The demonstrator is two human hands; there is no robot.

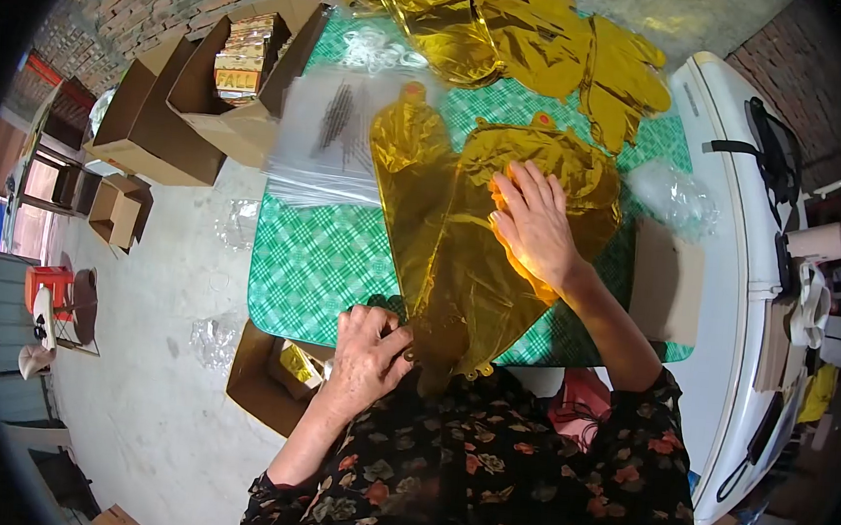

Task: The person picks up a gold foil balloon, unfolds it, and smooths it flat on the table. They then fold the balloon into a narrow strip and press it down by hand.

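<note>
A large flat gold foil sheet point(470, 251) lies on the green checked table point(316, 289), its lower end hanging at the front edge. My right hand point(537, 227) lies spread on an orange cloth point(529, 270), which rests on the foil. Near the table's front edge, my left hand point(371, 350) has curled fingers at the foil's lower left edge; the fingertips are partly hidden, but they appear to pinch that edge. More gold foil pieces point(542, 52) are heaped at the table's far side.
Clear plastic bags point(326, 149) lie left of the foil, with white rings point(377, 50) beyond. Crumpled plastic point(674, 195) is at the right. An open carton point(261, 388) stands below the table's front left; more cartons point(157, 127) stand left. A white appliance point(721, 284) borders the right.
</note>
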